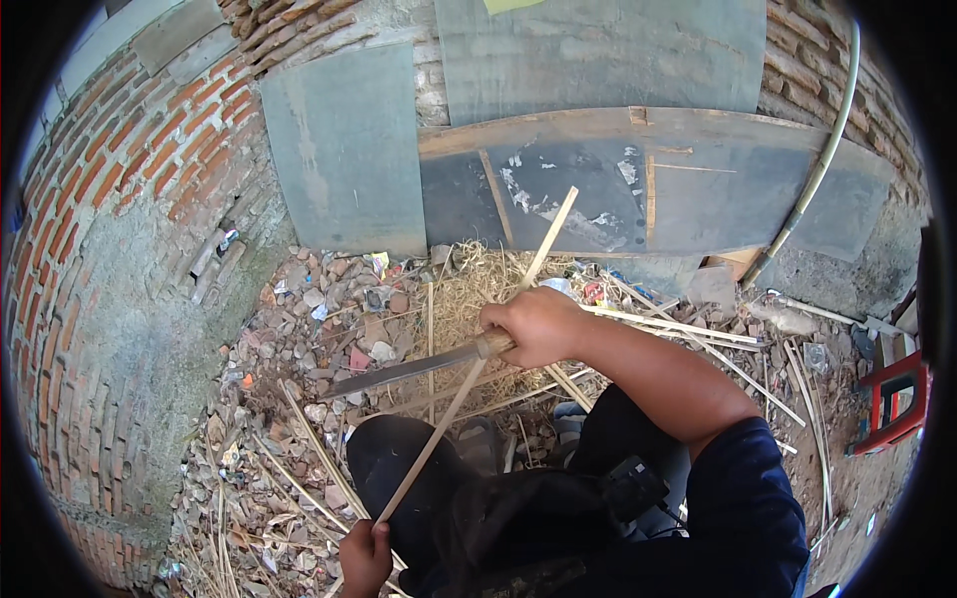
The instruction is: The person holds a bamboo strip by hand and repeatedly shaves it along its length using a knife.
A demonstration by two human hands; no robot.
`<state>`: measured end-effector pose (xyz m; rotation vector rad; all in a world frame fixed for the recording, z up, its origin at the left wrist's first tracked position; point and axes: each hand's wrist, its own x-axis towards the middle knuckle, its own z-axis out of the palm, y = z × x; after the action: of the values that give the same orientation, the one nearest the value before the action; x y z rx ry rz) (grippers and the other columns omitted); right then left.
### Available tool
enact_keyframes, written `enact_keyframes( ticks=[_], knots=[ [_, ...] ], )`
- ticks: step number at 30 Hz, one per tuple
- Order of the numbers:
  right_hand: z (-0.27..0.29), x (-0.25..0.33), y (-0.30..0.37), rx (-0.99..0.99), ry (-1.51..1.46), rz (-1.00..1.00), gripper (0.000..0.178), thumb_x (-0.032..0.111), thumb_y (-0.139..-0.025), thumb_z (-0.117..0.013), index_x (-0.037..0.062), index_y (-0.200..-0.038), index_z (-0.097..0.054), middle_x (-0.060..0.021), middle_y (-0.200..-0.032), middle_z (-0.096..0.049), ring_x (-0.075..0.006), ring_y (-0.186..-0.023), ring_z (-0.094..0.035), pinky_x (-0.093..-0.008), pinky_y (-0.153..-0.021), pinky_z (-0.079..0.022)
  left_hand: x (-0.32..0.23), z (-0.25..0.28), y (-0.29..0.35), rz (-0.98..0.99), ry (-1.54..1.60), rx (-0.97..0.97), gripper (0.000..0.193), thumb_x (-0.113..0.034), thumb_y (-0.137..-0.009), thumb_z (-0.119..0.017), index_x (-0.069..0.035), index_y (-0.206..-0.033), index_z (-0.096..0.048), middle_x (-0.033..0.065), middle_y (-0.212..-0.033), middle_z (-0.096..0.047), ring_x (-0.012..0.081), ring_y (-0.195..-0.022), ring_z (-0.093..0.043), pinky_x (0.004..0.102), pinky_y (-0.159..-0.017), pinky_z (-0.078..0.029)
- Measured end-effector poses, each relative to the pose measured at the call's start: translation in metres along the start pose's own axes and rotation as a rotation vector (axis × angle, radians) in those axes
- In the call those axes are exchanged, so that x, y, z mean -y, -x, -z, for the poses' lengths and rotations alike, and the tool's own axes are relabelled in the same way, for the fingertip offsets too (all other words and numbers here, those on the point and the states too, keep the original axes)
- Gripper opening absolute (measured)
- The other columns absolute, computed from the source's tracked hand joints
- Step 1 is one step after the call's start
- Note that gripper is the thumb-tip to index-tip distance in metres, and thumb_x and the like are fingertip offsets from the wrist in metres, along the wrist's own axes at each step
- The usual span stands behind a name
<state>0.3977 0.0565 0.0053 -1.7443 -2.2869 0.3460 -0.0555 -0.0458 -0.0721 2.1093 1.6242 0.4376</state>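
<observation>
A long, pale bamboo strip [432, 439] slants up and away from my left hand [366, 560], whose fingers are closed round its lower end by my knee. My right hand [543, 327] is closed on the wooden handle of a large knife [404, 372]. The blade points left, crossing the strip near the handle. Beyond my right hand the strip's far end shows again; whether those fingers also touch it is hidden. Wood shavings [478, 289] lie in a heap beneath and past the knife.
Broken brick and stone rubble [299, 309] covers the ground, with several loose bamboo strips [688, 324] lying on both sides. A brick wall [130, 179] rises at left, and grey panels [344, 149] stand ahead. A pole [812, 179] leans at right, near a red object [890, 404].
</observation>
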Motion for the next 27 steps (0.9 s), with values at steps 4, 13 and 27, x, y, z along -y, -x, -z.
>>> enact_keyframes(
  ticks=[4,13,27],
  knots=[
    [-0.001,-0.013,0.003,-0.100,-0.129,0.001,0.039,0.036,-0.078,-0.075,0.0123,-0.107,-0.066,-0.0141,-0.078,-0.071,-0.0377,-0.080,-0.070,-0.0502,-0.072,-0.054,-0.005,0.004,-0.015,-0.059,-0.067,-0.104,0.031,-0.022,-0.100,-0.059,-0.001,-0.078,-0.055,0.0197,-0.060,-0.057,0.0429,-0.058,-0.061,0.0483,-0.053,-0.043],
    [-0.002,-0.019,-0.013,-0.092,-0.140,-0.043,0.033,0.037,-0.079,-0.074,0.0107,-0.099,-0.068,-0.0150,-0.079,-0.071,-0.0373,-0.082,-0.071,-0.0488,-0.074,-0.055,-0.016,-0.005,-0.036,-0.018,-0.013,-0.182,0.031,-0.020,-0.105,-0.048,0.001,-0.082,-0.053,0.0208,-0.065,-0.056,0.0397,-0.061,-0.059,0.0483,-0.057,-0.042],
    [-0.007,-0.026,-0.002,0.018,0.022,-0.110,0.032,0.029,-0.079,-0.072,0.0124,-0.106,-0.066,-0.0136,-0.087,-0.073,-0.0352,-0.087,-0.071,-0.0498,-0.077,-0.055,0.001,0.003,-0.027,0.053,0.126,-0.078,0.041,-0.028,-0.107,-0.044,0.002,-0.088,-0.063,0.0146,-0.064,-0.057,0.0277,-0.060,-0.057,0.0402,-0.058,-0.043]
  ],
)
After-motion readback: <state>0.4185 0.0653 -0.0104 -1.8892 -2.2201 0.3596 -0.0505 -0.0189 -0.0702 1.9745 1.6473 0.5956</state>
